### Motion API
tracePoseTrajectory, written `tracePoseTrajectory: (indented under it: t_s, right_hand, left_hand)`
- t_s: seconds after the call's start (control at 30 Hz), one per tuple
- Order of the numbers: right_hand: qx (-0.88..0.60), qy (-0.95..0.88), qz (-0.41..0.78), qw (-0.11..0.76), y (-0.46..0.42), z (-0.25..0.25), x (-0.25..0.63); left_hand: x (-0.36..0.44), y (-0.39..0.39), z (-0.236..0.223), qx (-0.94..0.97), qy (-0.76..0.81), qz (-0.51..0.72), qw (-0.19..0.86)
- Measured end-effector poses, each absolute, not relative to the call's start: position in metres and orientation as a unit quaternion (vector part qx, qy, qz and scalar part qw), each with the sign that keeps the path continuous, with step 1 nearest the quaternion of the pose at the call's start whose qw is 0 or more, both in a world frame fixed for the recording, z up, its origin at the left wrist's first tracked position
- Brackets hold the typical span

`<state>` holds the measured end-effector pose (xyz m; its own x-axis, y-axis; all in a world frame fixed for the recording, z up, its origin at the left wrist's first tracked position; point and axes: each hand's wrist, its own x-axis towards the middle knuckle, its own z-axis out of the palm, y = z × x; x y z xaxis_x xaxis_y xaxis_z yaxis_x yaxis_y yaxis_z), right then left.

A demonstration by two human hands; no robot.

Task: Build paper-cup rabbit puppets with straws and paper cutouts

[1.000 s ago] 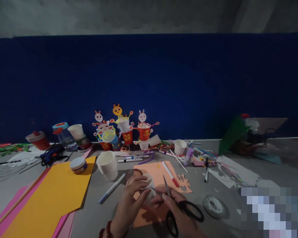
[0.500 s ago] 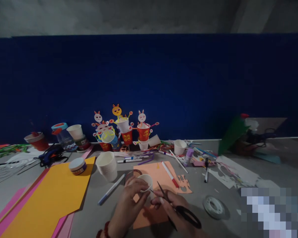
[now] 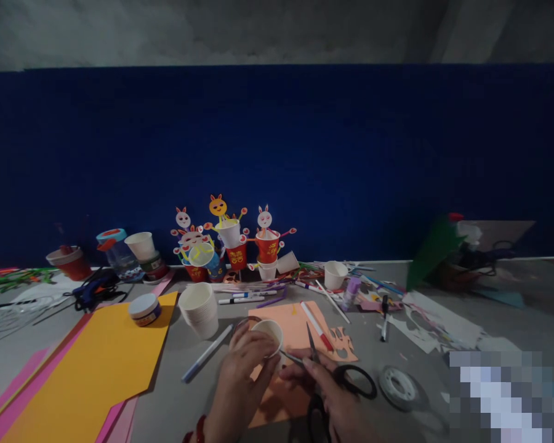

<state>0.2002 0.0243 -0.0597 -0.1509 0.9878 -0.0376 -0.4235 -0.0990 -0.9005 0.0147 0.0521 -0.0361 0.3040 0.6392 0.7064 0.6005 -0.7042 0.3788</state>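
Note:
My left hand (image 3: 242, 375) is wrapped around a white paper cup (image 3: 270, 331), its fingers covering the near left side. The cup is tilted a little, with its opening partly toward me. In my right hand (image 3: 325, 384) is a pair of black-handled scissors (image 3: 368, 384) with the blades spread apart. One blade points up over the orange paper; the other reaches the right side of the cup, and I cannot tell whether it pierces the wall. Beneath both hands lies a sheet of light orange paper (image 3: 270, 311).
A stack of paper cups (image 3: 199, 311) and a marker (image 3: 207, 354) stand left of my hands. Yellow card (image 3: 106, 363) carries a small jar (image 3: 144, 309). On the right is a tape roll (image 3: 399, 386). Decorated cup figures (image 3: 268, 246) line the back.
The scissors have turned in my right hand, and their upper blade now points further right. The cup has tipped slightly, and both hands remain close to it.

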Motion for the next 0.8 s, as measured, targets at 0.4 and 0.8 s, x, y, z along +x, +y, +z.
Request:
tracePoseTrajectory:
  t_s: [0.4, 0.8]
  right_hand:
    - [-0.369, -0.617, 0.531, 0.448, 0.027, -0.040, 0.224]
    - [-0.318, -0.294, 0.716, 0.548, 0.033, -0.057, 0.197]
  left_hand:
    - [0.014, 0.052, -0.038, 0.833, 0.379, 0.403, 0.001]
    - [0.022, 0.041, -0.022, 0.857, 0.353, 0.361, -0.099]
